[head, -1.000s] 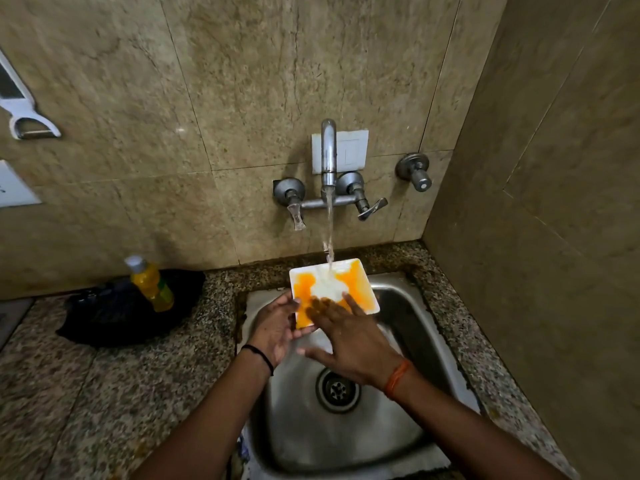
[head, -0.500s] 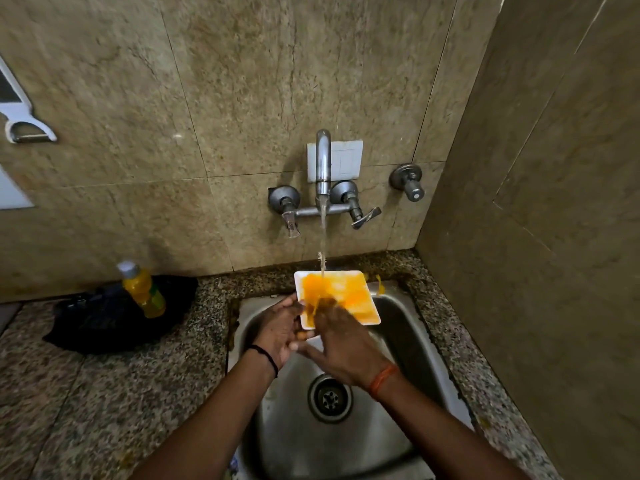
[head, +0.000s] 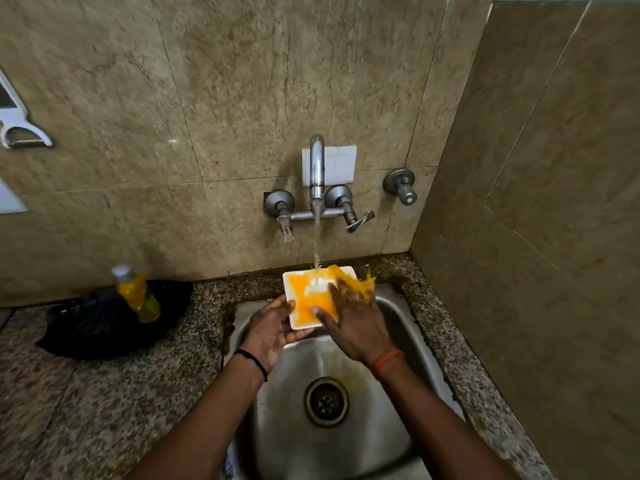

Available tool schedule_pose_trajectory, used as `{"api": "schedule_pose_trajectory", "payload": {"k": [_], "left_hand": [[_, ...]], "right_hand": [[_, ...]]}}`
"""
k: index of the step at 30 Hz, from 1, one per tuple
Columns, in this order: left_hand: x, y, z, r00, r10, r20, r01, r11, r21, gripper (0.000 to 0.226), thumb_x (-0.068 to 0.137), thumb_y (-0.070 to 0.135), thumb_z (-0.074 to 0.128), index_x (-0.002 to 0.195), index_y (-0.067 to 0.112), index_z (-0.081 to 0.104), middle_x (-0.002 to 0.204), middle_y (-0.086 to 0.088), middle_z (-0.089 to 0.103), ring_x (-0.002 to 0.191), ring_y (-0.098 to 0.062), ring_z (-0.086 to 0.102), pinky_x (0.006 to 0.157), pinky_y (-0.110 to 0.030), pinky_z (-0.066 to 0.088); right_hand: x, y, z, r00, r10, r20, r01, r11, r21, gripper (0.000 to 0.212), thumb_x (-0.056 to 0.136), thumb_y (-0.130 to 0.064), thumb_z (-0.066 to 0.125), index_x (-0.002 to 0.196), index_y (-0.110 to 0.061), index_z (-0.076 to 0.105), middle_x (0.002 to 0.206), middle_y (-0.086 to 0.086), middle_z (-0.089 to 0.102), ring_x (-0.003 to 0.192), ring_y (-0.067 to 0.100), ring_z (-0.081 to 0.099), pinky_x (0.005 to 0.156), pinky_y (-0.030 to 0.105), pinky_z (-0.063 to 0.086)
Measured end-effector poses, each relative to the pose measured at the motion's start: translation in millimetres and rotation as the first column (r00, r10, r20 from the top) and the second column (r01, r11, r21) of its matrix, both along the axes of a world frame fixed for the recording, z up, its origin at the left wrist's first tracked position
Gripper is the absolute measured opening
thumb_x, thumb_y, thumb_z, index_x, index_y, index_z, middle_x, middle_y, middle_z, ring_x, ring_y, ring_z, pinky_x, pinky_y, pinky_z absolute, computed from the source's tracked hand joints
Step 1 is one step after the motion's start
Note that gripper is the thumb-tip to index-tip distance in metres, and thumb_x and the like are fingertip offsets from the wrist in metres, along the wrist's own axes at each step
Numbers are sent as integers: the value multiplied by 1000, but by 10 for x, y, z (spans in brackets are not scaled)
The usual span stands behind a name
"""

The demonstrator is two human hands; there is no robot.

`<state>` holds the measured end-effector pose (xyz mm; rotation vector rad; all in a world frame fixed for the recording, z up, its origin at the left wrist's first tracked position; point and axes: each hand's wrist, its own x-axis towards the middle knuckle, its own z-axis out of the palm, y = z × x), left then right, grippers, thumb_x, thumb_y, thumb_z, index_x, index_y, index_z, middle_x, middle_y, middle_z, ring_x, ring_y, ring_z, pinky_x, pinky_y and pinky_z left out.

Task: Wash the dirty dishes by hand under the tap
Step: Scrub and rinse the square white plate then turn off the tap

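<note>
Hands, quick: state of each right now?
Left hand: grips the white plate by its near-left edge.
Right hand: open, fingers rubbing the plate's orange residue.

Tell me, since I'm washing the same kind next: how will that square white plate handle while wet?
Probably slippery: the plate is coated in wet orange residue with the tap stream running over it. It looks rigid, keeping its flat shape while the left hand grips one edge. Likely breakable if dropped into the steel sink, though its material can't be confirmed.
</note>
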<state>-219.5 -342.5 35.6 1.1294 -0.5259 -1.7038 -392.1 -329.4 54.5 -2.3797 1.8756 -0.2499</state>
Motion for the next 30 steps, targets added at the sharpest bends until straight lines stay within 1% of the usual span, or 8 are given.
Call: {"api": "schedule_pose_trajectory", "payload": {"k": [5,9,14,19,22,25,27,30], "left_hand": [[63,16,39,1000,8,23,-8,1000,18,19,96,8,50,108,13,63,89,-8,75,74,-23,73,57,-37,60],[66,36,71,999,42,5,-42,997,60,17,96,8,52,109,11,61,100,-12,70,90,-29,67,59,-39,61],[169,27,86,996,59,61,-64,994,87,17,94,11,54,111,9,59,90,-12,71,80,-26,68,53,-36,59],[102,-14,126,997,65,40,-69,990,123,20,92,14,60,109,5,62,80,-11,74,71,-23,70,49,-28,56],[67,-66,174,994,40,99,-55,988,143,27,93,33,57,105,9,64,84,-11,73,70,-21,72,48,-23,53],[-29,-125,224,956,-1,295,-15,999,50,39,94,43,52,119,15,62,102,-8,71,90,-22,67,70,-33,53],[-130,-156,262,884,32,467,12,996,-89,41,95,39,54,131,20,56,124,-10,63,105,-25,62,89,-42,52],[-265,-132,270,552,56,832,259,937,-235,64,93,46,54,149,28,30,153,-9,30,136,-28,36,112,-39,31]], "right_hand": [[14,201,-182,966,258,21,-258,966,-1,73,90,-73,20,153,-35,20,162,-1,15,151,14,6,123,43,-4],[-209,110,-111,993,74,-97,-83,993,-89,61,97,-40,41,153,-27,21,162,-2,20,150,28,14,120,48,-5],[-259,284,-247,973,222,66,-203,955,-217,55,93,-11,52,143,-33,44,151,-5,42,142,33,35,122,49,12],[-490,126,-186,968,195,160,-125,923,-365,33,89,-15,64,119,-29,68,131,-6,63,136,23,44,118,49,24],[-524,30,-145,932,232,279,-149,946,-288,22,95,-29,57,113,-25,70,129,-4,63,133,11,46,118,36,28],[-427,-32,-12,634,-12,774,-46,998,53,22,93,-27,62,109,-15,72,108,-2,73,101,9,66,90,34,53],[-315,-109,36,371,-167,914,9,984,176,20,92,-18,63,104,-4,71,94,2,72,82,11,67,73,32,53],[-155,-186,49,-21,-392,920,-18,920,391,27,93,-18,60,112,1,66,96,12,71,76,16,67,63,28,54]]}}
